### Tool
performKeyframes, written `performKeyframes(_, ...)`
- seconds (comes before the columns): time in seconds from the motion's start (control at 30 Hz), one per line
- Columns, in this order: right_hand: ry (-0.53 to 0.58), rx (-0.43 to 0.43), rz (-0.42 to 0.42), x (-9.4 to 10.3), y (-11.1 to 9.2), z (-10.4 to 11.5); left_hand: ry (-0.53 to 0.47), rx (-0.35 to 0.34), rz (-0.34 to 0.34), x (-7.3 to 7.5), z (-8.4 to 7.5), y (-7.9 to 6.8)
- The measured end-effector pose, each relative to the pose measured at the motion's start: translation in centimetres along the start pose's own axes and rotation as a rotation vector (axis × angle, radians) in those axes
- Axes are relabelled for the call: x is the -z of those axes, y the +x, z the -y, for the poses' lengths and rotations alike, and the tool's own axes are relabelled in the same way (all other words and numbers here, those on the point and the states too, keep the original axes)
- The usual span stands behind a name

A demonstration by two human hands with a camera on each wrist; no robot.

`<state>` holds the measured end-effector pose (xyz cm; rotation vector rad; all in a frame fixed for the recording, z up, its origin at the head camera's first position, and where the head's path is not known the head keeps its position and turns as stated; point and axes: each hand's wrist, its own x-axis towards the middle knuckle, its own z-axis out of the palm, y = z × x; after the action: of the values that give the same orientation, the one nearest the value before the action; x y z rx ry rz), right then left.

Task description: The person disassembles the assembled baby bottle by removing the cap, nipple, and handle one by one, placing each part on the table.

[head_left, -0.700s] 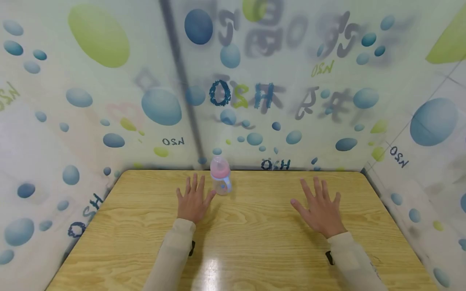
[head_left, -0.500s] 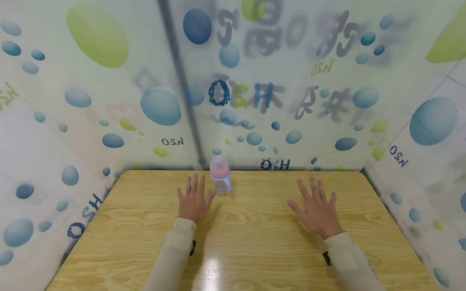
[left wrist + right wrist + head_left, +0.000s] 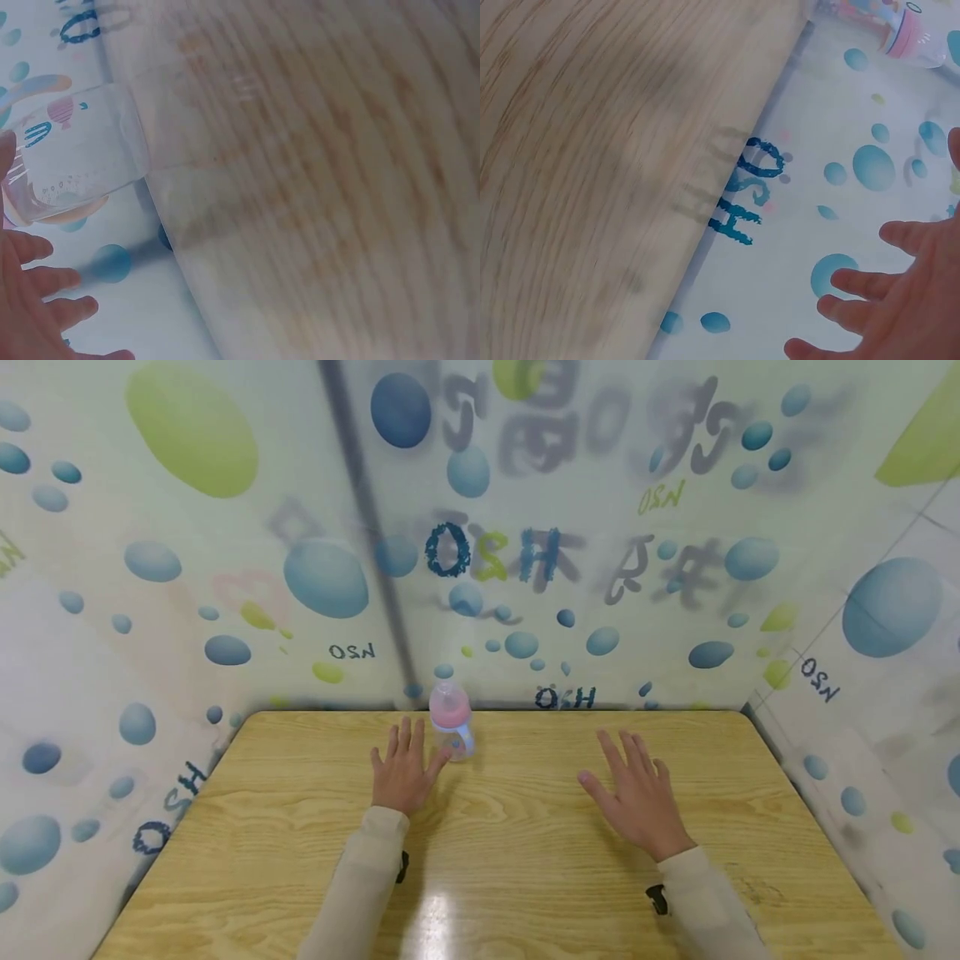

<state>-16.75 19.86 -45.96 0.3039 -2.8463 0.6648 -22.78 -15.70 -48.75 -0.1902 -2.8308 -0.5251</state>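
A clear baby bottle (image 3: 452,727) with a pink top and pale handles stands upright near the table's far edge. My left hand (image 3: 402,777) is just left of it, fingers spread, the thumb overlapping the bottle's lower side in the head view; whether it touches cannot be told. In the left wrist view the bottle (image 3: 79,150) shows a printed balloon, with my fingers beside it. Well to the bottle's right, my right hand (image 3: 637,797) is held with spread fingers and nothing in it. The right wrist view shows those fingers (image 3: 866,285), the bottle (image 3: 877,26) at the top corner.
The wood-grain table (image 3: 517,868) spreads under both hands. Behind it rises a pale wall (image 3: 645,585) printed with blue and green drops and lettering, and similar walls stand at both sides.
My right hand has moved left, toward the bottle. My left hand has shifted slightly right, its thumb now overlapping the bottle. The bottle stays where it stood.
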Motion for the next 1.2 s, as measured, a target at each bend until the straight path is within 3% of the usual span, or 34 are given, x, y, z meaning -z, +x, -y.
performKeyframes(0.27,0.038,0.013,-0.015,-0.1,0.0,1.2,-0.04,-0.011,-0.034,0.0,-0.4,0.3)
performKeyframes(0.73,0.081,0.02,-0.063,-0.5,0.0,2.1,-0.068,0.012,-0.024,-0.8,-0.7,0.7)
performKeyframes(1.2,0.117,0.049,-0.072,-1.0,-0.3,3.7,-0.203,0.051,-0.059,-1.8,-1.2,1.3)
